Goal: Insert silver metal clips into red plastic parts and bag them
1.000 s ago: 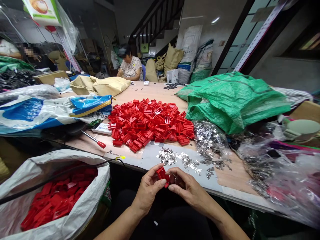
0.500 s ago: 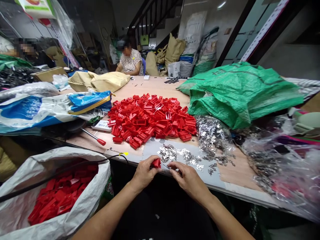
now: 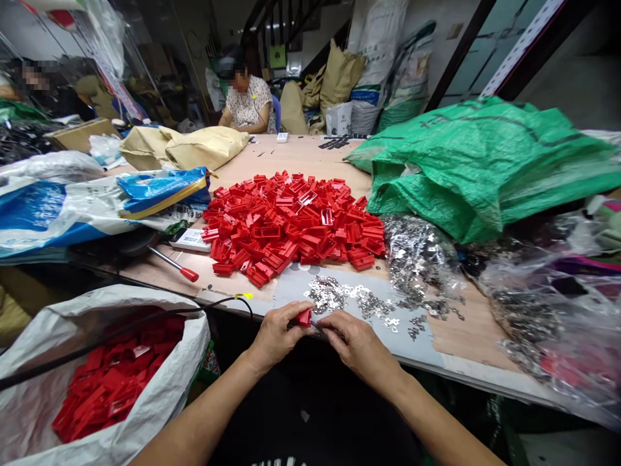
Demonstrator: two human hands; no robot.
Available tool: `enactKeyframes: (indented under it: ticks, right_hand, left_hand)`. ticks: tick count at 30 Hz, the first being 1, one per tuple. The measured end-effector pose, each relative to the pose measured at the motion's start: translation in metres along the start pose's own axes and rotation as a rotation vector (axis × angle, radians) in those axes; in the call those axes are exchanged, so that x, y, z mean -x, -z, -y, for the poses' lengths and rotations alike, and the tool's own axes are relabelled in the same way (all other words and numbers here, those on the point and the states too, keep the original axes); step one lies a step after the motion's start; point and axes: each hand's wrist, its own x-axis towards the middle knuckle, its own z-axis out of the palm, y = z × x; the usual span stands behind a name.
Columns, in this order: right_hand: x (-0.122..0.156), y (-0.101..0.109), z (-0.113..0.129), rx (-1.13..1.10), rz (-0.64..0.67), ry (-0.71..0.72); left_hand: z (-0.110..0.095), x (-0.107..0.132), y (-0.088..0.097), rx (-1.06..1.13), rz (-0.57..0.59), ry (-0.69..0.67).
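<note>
Right hand (image 3: 359, 342) shifts in toward left hand (image 3: 277, 335) versus half a second ago. Left: fingers closed on 1 red block (image 3: 305, 317), at the table (image 3: 466, 333)'s near edge. Right: fingers pinching 1 thin dark piece (image 3: 315, 324), tip at the block. Beyond: 1 red heap (image 3: 291, 233), uncountable; 1 red-handled tool (image 3: 189, 274). 1 open white sack (image 3: 160, 414).

I can't read a single word for certain from here. Pale, Chinese-looking characters run across the blue panel of the blue-and-white bag (image 3: 92, 204), with black ones near its right end, too small to make out. Dark marks cross the green sack (image 3: 485, 162), the flat white box (image 3: 193, 239) carries tiny print, and the tall white sack (image 3: 383, 42) bears faint lettering.
</note>
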Motion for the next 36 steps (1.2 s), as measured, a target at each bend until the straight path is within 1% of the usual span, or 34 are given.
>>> enactKeyframes:
  ticks: [6, 14, 19, 21, 23, 25, 27, 29, 31, 33, 34, 36]
  right_hand:
    - [-0.002, 0.000, 0.007, 0.057, 0.023, -0.095]
    - [-0.010, -0.008, 0.031, 0.166, 0.023, -0.229]
    - [-0.006, -0.008, 0.031, 0.146, 0.030, -0.209]
    - [0.000, -0.005, 0.027, 0.091, 0.033, -0.181]
    - [0.008, -0.003, 0.024, 0.017, 0.005, -0.147]
    - [0.016, 0.000, 0.023, -0.065, -0.027, -0.143]
    - [0.023, 0.002, 0.026, -0.160, -0.014, -0.167]
    - [0.027, 0.004, 0.030, -0.242, 0.043, -0.182]
    - [0.030, 0.005, 0.036, -0.273, 0.086, -0.156]
    - [0.031, 0.006, 0.042, -0.245, 0.090, -0.119]
    - [0.031, 0.005, 0.044, -0.221, 0.084, -0.104]
    - [0.032, 0.003, 0.046, -0.180, 0.070, -0.084]
  left_hand:
    - [0.002, 0.000, -0.001, -0.022, 0.001, 0.033]
    - [0.005, 0.001, -0.004, 0.039, -0.026, 0.078]
    - [0.003, 0.004, -0.006, 0.056, -0.056, 0.076]
    - [0.002, 0.009, -0.007, 0.051, -0.082, 0.060]
    - [0.000, 0.015, -0.007, 0.037, -0.122, 0.045]
    - [-0.003, 0.021, -0.008, 0.069, -0.179, 0.057]
    - [-0.009, 0.026, -0.009, 0.203, -0.225, 0.117]
    - [-0.017, 0.029, -0.011, 0.460, -0.245, 0.220]
    - [-0.026, 0.032, -0.013, 0.778, -0.220, 0.341]
    - [-0.033, 0.035, -0.014, 1.025, -0.166, 0.439]
    - [-0.035, 0.036, -0.015, 1.098, -0.140, 0.475]
    - [-0.038, 0.039, -0.017, 1.171, -0.116, 0.517]
